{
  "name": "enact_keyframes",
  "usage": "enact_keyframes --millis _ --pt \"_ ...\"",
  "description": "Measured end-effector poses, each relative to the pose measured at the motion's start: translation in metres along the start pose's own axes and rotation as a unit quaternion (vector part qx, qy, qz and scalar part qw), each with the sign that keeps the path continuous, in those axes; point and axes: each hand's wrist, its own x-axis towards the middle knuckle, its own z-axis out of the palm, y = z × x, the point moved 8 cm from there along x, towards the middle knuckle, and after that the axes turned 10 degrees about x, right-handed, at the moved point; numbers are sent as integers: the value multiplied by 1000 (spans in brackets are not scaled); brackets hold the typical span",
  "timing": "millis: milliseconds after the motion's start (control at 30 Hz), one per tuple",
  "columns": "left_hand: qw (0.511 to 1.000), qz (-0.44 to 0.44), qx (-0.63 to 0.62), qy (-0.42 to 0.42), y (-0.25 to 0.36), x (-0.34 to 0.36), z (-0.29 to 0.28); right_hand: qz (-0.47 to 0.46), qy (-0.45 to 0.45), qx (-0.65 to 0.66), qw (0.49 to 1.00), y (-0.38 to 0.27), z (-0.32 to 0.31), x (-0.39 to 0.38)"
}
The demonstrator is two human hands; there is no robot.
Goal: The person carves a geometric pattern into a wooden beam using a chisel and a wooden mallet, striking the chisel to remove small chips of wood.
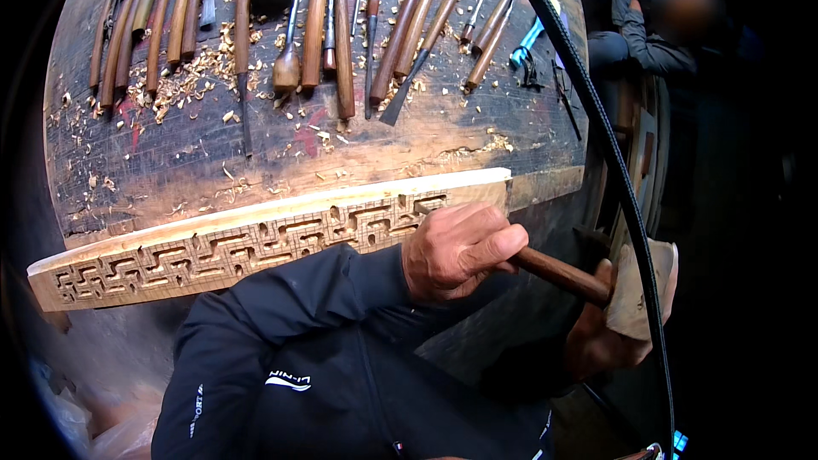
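Carved board point(256, 247) is placed along the near edge of the desk point(183, 153); the wooden handle of the chisel point(558, 274) is gripped by the closed left hand point(464, 251), and the pale mallet point(629, 307) is held in the right hand point(596, 342), partly hidden. For a clean cut, the chisel should be kept steady along the drawn grid point(394, 209), and its end should be struck squarely, with light, even blows.
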Motion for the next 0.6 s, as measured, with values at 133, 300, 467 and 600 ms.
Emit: enact_keyframes --millis 133,300,467,600 --pt "993 36 -43 -106 3 3 14 159 44 -3 986 -1 -19 0" --pt "963 177 -69 -190 40 -8 28 233 62 -3 970 7 -9 -77" --pt "955 198 -9 -220 72 -17 28 331 47 167 927 -16 37 -129" --pt "914 203 112 -331 76 -28 14 284 18 162 945 -44 66 -124"
